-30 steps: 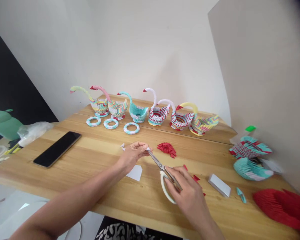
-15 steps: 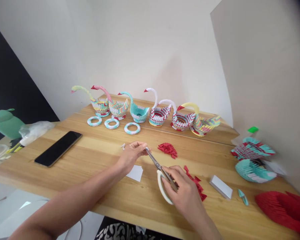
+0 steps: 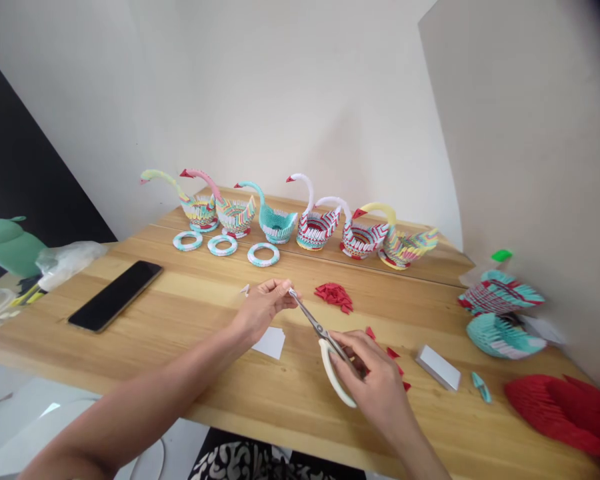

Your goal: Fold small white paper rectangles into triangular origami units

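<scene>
My right hand (image 3: 375,380) grips white-handled scissors (image 3: 320,333) over the wooden table (image 3: 190,313), blades pointing up-left toward my left hand. My left hand (image 3: 263,307) pinches a tiny white paper piece (image 3: 289,291) at the blade tips. A white paper slip (image 3: 270,343) lies under my left wrist. A small folded white piece (image 3: 245,289) rests just left of my left hand. A pile of red folded paper pieces (image 3: 335,296) lies right of the blade tips, and more red pieces (image 3: 393,353) sit beside my right hand.
Several paper swans (image 3: 275,223) line the table's back edge, with three paper rings (image 3: 263,254) in front. A black phone (image 3: 114,295) lies at left. A white paper stack (image 3: 437,367), teal and red paper assemblies (image 3: 503,333) and a red paper mass (image 3: 560,410) sit at right.
The scissors and my right hand shifted slightly. My left hand stays pinching the small paper piece at the blade tips.
</scene>
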`<state>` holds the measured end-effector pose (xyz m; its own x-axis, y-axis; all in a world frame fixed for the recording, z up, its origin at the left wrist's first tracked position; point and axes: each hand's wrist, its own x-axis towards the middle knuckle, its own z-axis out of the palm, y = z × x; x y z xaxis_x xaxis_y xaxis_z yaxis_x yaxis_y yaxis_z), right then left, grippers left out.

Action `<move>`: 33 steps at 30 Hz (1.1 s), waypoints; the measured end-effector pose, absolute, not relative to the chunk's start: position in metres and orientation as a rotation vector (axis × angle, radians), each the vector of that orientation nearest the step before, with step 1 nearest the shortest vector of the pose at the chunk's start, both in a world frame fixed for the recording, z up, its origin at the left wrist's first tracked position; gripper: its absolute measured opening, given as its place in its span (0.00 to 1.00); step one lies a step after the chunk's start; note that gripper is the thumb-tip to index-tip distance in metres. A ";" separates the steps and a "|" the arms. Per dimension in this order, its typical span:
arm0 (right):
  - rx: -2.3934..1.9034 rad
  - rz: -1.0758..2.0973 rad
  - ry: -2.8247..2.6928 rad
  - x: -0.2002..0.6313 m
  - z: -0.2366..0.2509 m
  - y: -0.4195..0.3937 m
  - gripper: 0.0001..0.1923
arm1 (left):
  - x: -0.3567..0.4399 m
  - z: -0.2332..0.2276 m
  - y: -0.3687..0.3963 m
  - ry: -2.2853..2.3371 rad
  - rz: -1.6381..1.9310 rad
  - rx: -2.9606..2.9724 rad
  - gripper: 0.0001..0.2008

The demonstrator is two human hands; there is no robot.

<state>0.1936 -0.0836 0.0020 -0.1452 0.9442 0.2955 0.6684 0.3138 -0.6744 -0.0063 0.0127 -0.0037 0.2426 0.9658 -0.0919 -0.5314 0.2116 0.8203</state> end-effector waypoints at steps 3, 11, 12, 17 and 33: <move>-1.429 0.503 -1.884 0.194 0.003 -0.085 0.12 | -0.007 -0.004 0.013 0.707 1.166 0.750 0.13; -1.446 0.438 -1.892 0.193 0.005 -0.083 0.12 | -0.007 -0.001 0.012 0.700 1.140 0.760 0.13; -1.445 0.439 -1.893 0.193 0.004 -0.083 0.11 | -0.007 -0.001 0.011 0.699 1.136 0.769 0.12; -1.430 0.363 -1.949 0.193 0.008 -0.082 0.10 | -0.004 -0.006 0.011 0.727 1.150 0.905 0.12; -1.694 -0.026 -1.995 0.327 0.023 0.009 0.11 | -0.010 -0.003 0.020 0.737 1.229 0.743 0.13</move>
